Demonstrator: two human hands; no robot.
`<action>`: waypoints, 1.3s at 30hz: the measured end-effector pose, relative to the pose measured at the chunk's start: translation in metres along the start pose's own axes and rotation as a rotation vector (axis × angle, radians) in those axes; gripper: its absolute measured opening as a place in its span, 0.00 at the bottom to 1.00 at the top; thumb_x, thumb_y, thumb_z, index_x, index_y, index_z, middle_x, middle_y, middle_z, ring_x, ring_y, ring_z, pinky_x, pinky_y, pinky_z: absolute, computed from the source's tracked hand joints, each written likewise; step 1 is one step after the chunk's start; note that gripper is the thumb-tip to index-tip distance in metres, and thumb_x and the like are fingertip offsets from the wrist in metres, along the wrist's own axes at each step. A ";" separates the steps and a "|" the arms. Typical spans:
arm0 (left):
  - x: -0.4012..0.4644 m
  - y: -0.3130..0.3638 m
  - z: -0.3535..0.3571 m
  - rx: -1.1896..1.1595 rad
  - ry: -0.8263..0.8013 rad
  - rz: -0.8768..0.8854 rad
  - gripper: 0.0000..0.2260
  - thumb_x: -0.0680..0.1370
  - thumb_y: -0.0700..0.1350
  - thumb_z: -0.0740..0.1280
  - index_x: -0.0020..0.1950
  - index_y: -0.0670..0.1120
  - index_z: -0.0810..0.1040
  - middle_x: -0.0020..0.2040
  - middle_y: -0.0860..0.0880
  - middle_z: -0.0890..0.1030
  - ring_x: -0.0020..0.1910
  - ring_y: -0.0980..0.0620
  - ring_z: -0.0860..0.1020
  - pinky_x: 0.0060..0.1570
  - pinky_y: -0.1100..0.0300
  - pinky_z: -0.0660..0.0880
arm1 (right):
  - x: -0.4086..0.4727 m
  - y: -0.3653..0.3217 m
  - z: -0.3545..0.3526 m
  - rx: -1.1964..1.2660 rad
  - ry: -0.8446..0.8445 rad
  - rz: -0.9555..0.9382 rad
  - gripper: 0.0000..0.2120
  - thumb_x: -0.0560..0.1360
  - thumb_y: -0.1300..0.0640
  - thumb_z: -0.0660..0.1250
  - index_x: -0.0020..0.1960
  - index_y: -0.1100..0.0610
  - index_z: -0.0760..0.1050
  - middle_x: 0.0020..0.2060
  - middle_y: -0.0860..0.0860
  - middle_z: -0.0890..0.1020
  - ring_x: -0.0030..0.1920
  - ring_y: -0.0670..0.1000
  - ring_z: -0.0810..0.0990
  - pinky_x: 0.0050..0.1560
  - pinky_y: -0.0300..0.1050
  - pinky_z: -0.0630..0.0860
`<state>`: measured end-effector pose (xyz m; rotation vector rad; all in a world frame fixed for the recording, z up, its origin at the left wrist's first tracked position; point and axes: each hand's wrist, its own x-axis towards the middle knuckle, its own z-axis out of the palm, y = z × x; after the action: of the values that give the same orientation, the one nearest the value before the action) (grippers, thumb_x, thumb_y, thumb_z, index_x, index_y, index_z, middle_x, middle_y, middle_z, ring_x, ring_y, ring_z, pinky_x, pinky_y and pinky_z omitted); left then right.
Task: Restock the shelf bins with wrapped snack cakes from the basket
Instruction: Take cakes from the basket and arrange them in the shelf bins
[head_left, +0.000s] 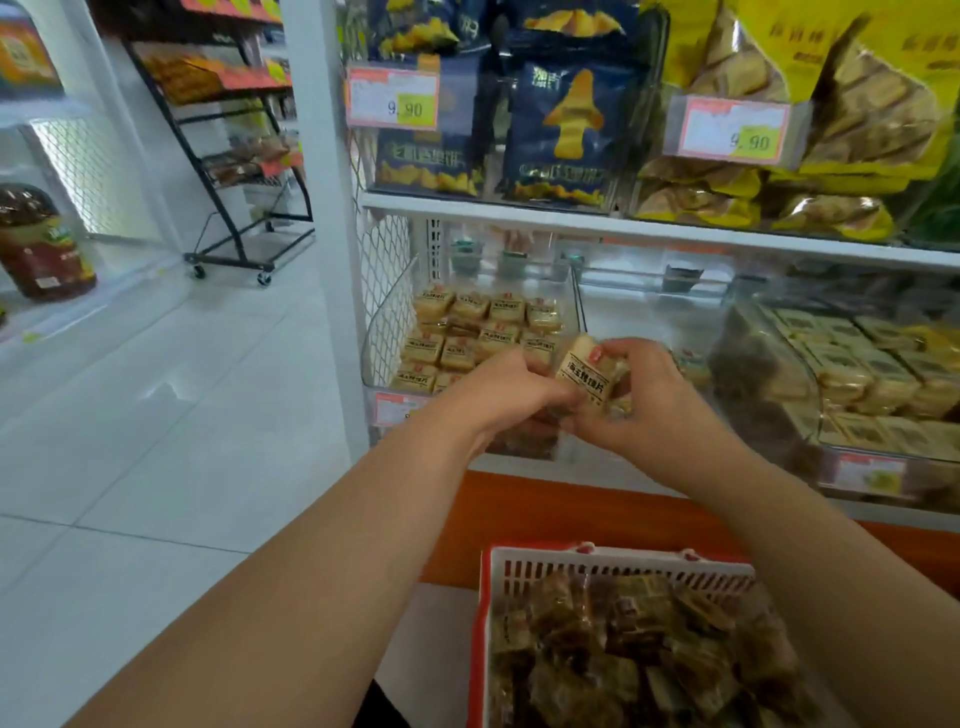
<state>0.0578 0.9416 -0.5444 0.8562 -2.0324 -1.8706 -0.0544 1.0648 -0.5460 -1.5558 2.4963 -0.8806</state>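
A pale wrapped snack cake (589, 376) with dark print is held up in front of the clear left shelf bin (387, 332). My right hand (657, 402) grips it from the right and below. My left hand (511, 387) pinches its lower left edge with curled fingers. Rows of matching pale cakes (488, 325) fill the bin behind the hands. Below, a red and white basket (613, 569) holds several dark wrapped cakes (639, 654).
A second clear bin (862, 374) of wrapped cakes sits to the right on the same shelf. The shelf above carries blue and yellow snack bags with 9.90 price tags (392, 98). A black wheeled rack (234, 171) stands on the tiled floor at the left.
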 end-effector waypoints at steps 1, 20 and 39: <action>0.003 0.001 -0.006 -0.021 0.019 0.003 0.14 0.75 0.40 0.74 0.58 0.42 0.75 0.49 0.44 0.85 0.43 0.50 0.85 0.43 0.56 0.83 | 0.010 -0.003 0.000 0.001 -0.011 -0.033 0.40 0.68 0.44 0.76 0.72 0.53 0.61 0.58 0.46 0.67 0.55 0.46 0.71 0.52 0.40 0.72; 0.036 -0.056 -0.083 1.057 0.133 -0.075 0.18 0.85 0.55 0.49 0.64 0.49 0.73 0.61 0.45 0.78 0.60 0.45 0.75 0.61 0.50 0.68 | 0.209 -0.029 0.106 0.121 -0.341 -0.112 0.29 0.68 0.44 0.77 0.60 0.51 0.65 0.56 0.47 0.73 0.57 0.49 0.73 0.55 0.45 0.70; 0.043 -0.061 -0.083 1.126 0.159 -0.117 0.21 0.85 0.55 0.46 0.68 0.51 0.73 0.67 0.44 0.73 0.67 0.43 0.70 0.66 0.47 0.62 | 0.210 -0.017 0.115 -0.293 -0.405 -0.269 0.32 0.73 0.41 0.71 0.73 0.51 0.66 0.70 0.49 0.72 0.68 0.54 0.70 0.62 0.46 0.66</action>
<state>0.0843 0.8491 -0.5999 1.2864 -2.9006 -0.4917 -0.1022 0.8329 -0.5840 -1.9564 2.2280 -0.1833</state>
